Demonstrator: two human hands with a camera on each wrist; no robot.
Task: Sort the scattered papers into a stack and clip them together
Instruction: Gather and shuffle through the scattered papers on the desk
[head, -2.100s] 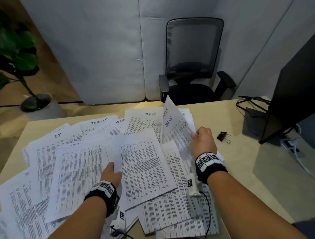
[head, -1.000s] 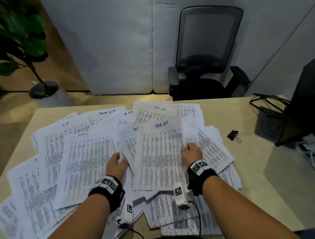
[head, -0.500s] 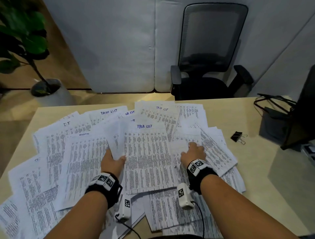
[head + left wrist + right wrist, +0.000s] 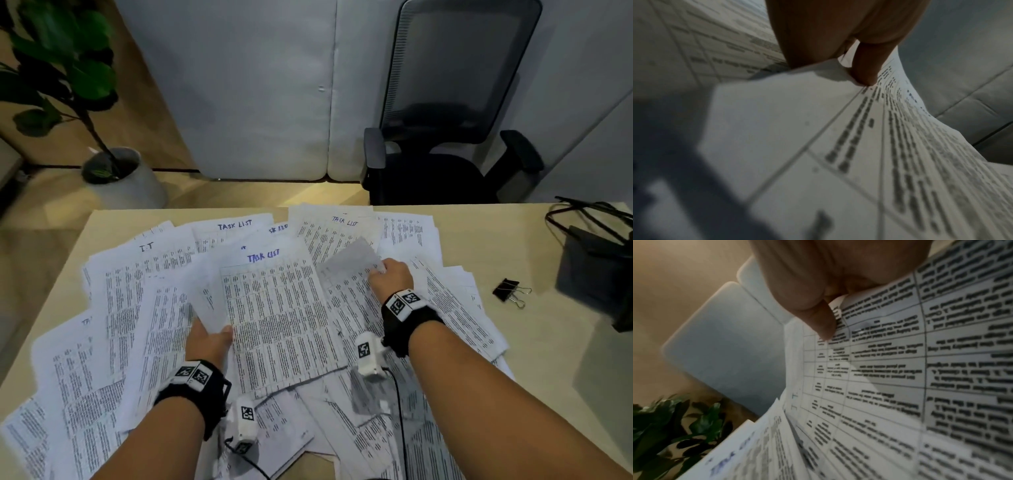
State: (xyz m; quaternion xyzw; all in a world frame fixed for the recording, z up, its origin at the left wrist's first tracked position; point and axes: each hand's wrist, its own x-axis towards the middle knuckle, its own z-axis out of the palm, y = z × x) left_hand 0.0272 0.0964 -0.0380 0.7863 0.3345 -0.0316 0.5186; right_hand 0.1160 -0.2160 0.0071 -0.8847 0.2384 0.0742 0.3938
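Printed sheets (image 4: 137, 308) lie scattered over the desk, several headed "TASK LIST". My left hand (image 4: 210, 337) grips the left edge of the gathered top sheets (image 4: 281, 308); in the left wrist view its thumb (image 4: 865, 71) presses down on that paper (image 4: 797, 129). To the right, my right hand (image 4: 387, 272) pinches another sheet (image 4: 349, 263), its far corner lifted off the pile. The right wrist view shows the thumb (image 4: 818, 318) on this printed sheet (image 4: 900, 353). A black binder clip (image 4: 510, 291) lies alone on the desk, right of the papers.
A black office chair (image 4: 455, 102) stands behind the desk's far edge. A potted plant (image 4: 116, 178) is on the floor at the far left. A black device with cables (image 4: 592, 260) occupies the right edge. Bare desk (image 4: 555, 359) shows right of the papers.
My right hand laid its earlier sheet on the pile held by the left hand, then reached farther right and lifted the corner of another sheet. The left hand kept its hold.
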